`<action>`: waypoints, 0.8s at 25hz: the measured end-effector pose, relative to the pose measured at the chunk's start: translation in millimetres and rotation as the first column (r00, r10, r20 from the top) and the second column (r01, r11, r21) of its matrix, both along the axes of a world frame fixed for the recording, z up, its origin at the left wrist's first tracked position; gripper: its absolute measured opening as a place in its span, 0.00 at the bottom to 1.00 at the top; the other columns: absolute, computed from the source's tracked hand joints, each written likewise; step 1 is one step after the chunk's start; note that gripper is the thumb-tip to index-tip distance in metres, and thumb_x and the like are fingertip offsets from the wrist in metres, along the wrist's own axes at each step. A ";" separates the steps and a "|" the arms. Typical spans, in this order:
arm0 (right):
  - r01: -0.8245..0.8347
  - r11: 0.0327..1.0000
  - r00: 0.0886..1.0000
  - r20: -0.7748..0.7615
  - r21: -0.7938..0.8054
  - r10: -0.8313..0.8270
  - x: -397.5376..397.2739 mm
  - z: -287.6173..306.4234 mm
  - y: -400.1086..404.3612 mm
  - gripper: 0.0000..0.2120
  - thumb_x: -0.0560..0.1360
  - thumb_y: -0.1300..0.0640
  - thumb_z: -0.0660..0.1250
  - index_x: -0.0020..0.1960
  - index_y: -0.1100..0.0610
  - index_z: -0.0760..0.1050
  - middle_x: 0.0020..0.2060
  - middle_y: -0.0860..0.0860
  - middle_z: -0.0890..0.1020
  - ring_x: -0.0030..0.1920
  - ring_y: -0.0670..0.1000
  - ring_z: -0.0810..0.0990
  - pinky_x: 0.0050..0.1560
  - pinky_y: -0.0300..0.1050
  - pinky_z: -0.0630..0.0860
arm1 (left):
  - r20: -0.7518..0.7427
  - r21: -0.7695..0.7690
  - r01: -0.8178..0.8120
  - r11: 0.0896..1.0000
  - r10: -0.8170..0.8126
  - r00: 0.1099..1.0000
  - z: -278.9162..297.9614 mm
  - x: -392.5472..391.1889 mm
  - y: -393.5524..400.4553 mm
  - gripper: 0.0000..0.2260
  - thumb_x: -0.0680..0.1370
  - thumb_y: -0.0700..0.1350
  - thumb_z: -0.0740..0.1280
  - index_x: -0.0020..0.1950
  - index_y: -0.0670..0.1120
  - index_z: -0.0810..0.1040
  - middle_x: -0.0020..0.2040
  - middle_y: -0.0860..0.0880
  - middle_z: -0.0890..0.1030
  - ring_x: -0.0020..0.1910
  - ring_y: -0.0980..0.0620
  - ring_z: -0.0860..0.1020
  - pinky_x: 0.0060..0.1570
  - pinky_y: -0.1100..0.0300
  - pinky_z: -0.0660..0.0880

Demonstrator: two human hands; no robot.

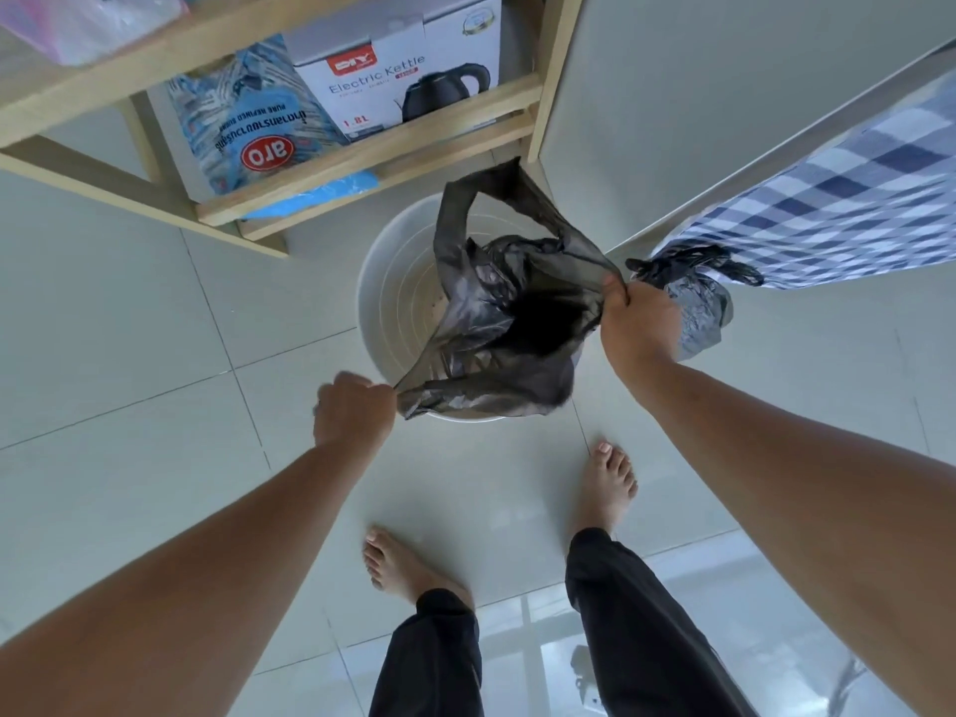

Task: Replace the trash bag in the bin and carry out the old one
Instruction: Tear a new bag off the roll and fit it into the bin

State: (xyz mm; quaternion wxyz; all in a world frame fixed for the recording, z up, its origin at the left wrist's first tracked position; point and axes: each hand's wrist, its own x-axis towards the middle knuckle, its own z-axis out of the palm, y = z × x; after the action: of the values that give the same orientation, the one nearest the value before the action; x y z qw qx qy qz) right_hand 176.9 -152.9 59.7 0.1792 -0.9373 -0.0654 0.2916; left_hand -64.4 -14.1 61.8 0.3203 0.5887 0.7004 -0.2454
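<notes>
Floor: pale tiles [129,328] lying under white bin [383,282]
Hands: I'm stretching black bag [496,323] open, left hand [354,411] pinching at 7 o'clock, right hand [639,323] clamping at 3 o'clock

Both hands, left hand [354,408] and right hand [639,323], stretch a black bag [509,323] open over the white bin [385,302].

Thin black plastic bag [496,323], crinkled, semi-glossy, in smooth white plastic bin [383,297]. At 12 o'clock, pale matt wood shelf [362,152], glossy cardboard kettle box [403,80]. Checked woven cloth [838,199] at 2 o'clock. Glossy floor tiles [129,385].
</notes>
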 end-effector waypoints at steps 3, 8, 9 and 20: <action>-0.024 0.999 0.997 -0.071 0.033 0.027 -3.3 -6.9 -5.6 0.23 0.81 0.45 0.57 0.35 0.60 0.70 0.30 0.55 0.74 0.34 0.57 0.72 0.28 0.44 0.61 | 0.228 0.357 0.190 0.915 -0.283 0.932 13.4 30.0 -7.9 0.18 0.78 0.54 0.60 0.63 0.45 0.73 0.60 0.43 0.75 0.61 0.41 0.73 0.60 0.47 0.71; 0.003 0.998 0.996 -0.091 0.062 0.003 -6.5 -7.7 -10.0 0.15 0.78 0.52 0.60 0.35 0.58 0.71 0.35 0.56 0.76 0.41 0.58 0.77 0.32 0.44 0.65 | 0.199 -0.080 0.274 0.958 -0.254 0.947 -21.7 79.5 -5.2 0.20 0.74 0.60 0.66 0.53 0.44 0.77 0.47 0.44 0.83 0.53 0.40 0.82 0.48 0.52 0.76; -0.013 0.999 0.997 -0.076 0.044 0.016 -6.1 -3.9 -10.1 0.07 0.75 0.56 0.60 0.44 0.58 0.74 0.44 0.56 0.76 0.49 0.58 0.77 0.39 0.44 0.68 | 0.240 -0.073 0.248 0.966 -0.225 0.944 -26.2 83.5 -6.8 0.12 0.77 0.51 0.66 0.47 0.42 0.78 0.42 0.43 0.82 0.49 0.38 0.82 0.41 0.54 0.74; -0.963 0.180 0.120 0.279 -0.200 0.953 35.4 13.0 75.7 0.53 0.65 0.64 0.73 0.79 0.46 0.45 0.80 0.54 0.47 0.78 0.61 0.49 0.75 0.66 0.52 | 0.422 0.146 0.663 0.734 -0.652 0.630 15.9 82.6 29.9 0.15 0.78 0.53 0.68 0.38 0.44 0.74 0.33 0.49 0.77 0.35 0.48 0.76 0.37 0.57 0.70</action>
State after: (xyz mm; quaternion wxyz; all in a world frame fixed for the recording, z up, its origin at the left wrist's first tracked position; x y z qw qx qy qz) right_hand 212.3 -77.2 72.7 -0.0500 -0.7073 -0.6845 0.1694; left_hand 18.2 15.8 77.7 0.3669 0.8390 0.3416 -0.2117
